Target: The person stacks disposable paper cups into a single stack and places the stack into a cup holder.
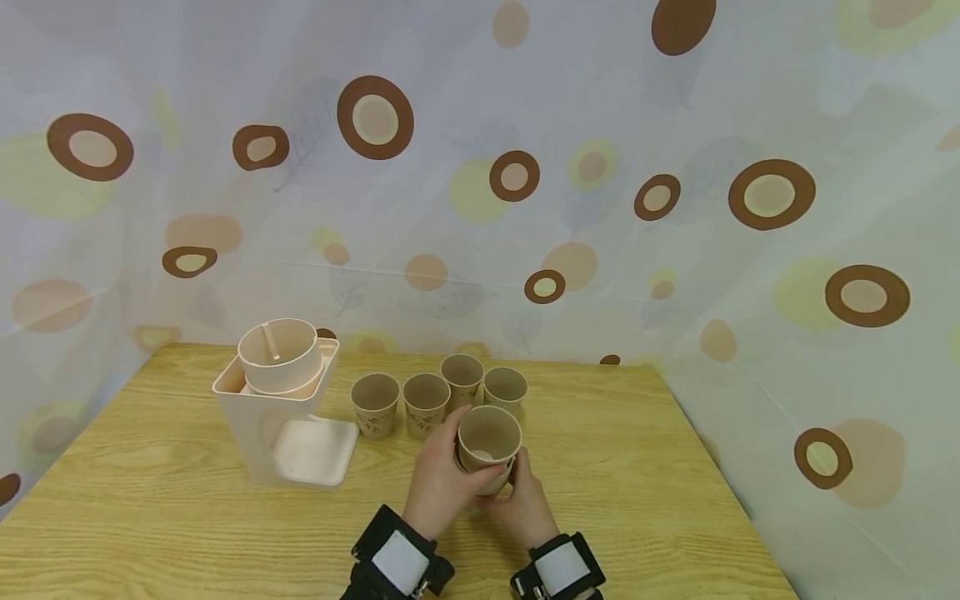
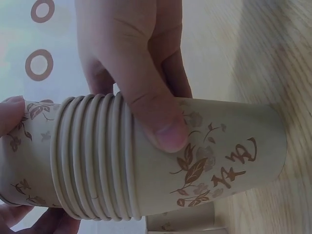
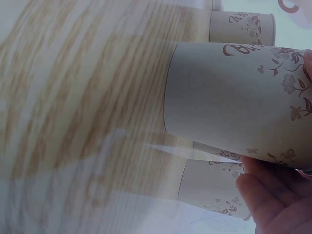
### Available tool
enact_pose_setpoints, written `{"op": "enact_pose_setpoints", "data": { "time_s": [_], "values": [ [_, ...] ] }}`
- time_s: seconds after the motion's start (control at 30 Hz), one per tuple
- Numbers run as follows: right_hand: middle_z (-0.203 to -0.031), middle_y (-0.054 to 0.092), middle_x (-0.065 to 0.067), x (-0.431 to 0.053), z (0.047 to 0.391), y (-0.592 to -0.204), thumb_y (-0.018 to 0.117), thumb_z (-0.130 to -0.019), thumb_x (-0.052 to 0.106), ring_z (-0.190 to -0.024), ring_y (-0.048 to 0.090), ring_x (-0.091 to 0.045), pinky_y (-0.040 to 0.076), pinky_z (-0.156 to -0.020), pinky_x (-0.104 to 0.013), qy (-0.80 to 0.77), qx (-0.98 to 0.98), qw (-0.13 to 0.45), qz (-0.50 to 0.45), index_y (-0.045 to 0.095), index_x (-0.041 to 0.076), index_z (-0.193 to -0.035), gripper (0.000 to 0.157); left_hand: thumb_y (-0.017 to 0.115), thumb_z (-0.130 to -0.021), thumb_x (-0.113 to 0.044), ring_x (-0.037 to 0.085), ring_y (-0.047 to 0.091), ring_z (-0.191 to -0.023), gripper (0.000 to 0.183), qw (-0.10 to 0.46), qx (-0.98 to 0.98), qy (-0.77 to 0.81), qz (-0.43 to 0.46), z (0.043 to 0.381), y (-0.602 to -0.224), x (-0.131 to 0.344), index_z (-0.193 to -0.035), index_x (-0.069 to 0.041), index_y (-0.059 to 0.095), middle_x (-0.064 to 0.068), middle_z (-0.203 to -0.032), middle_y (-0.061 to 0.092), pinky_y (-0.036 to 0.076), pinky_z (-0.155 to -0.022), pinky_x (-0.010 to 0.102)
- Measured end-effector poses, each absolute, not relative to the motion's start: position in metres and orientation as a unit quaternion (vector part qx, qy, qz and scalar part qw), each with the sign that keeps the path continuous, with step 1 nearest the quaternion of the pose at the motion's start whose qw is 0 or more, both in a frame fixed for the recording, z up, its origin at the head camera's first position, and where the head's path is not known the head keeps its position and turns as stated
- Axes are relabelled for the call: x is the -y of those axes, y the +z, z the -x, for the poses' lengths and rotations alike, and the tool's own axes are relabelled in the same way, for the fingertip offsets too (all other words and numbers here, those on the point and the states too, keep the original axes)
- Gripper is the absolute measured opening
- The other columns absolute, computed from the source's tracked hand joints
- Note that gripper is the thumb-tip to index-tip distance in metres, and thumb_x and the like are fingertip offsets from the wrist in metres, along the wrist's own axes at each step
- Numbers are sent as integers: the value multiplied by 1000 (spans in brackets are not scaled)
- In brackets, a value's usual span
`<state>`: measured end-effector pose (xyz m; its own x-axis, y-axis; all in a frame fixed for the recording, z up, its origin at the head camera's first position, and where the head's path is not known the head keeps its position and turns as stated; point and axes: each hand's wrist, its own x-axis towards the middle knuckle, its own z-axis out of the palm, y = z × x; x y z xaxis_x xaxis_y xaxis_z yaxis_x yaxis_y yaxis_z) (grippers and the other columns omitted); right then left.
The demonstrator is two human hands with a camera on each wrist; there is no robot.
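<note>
A stack of nested beige paper cups point(image 2: 209, 156) with a brown floral print stands upright between the two hands, its several rims showing in the left wrist view. The left hand point(image 1: 438, 477) grips a paper cup point(image 1: 489, 433) at the top, with thumb and fingers around it. That cup's lower part sits within the stack's mouth. Lower down, the right hand point(image 1: 519, 504) holds the stack, its thumb point(image 2: 170, 134) pressed along the side. In the right wrist view the stack's base point(image 3: 195, 92) is near the tabletop.
Several single paper cups point(image 1: 375, 408) stand upright behind the hands. To their left is a cream plastic bin point(image 1: 255, 437) with a round cup-shaped part point(image 1: 281, 367) in its top and a squarish white plate point(image 1: 318, 450) at its front. A patterned curtain point(image 1: 600, 108) hangs behind the wooden table point(image 1: 637, 500).
</note>
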<state>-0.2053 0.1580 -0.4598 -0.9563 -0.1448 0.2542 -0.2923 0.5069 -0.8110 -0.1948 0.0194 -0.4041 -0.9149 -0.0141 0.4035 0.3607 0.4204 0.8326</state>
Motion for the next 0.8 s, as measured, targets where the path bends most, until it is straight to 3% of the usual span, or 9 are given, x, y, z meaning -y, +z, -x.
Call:
{"op": "enact_pose_setpoints", "data": {
  "time_s": [0.37, 0.8],
  "values": [
    [-128, 53, -36, -158, 207, -464, 80, -66, 9, -116, 51, -46, 46, -92, -61, 473, 866, 89, -138, 33, -6, -130, 80, 82, -64, -29, 36, 48, -109, 74, 176, 833, -517, 89, 194, -409, -21, -126, 0, 52, 22, -116, 54, 47, -87, 55],
    [-126, 53, -36, -158, 202, -459, 81, -67, 11, -115, 52, -46, 47, -92, -60, 476, 864, 87, -138, 33, -7, -130, 82, 82, -64, -34, 33, 51, -109, 75, 172, 827, -530, 78, 194, -412, -21, -125, -1, 53, 19, -118, 57, 47, -90, 52]
  ]
}}
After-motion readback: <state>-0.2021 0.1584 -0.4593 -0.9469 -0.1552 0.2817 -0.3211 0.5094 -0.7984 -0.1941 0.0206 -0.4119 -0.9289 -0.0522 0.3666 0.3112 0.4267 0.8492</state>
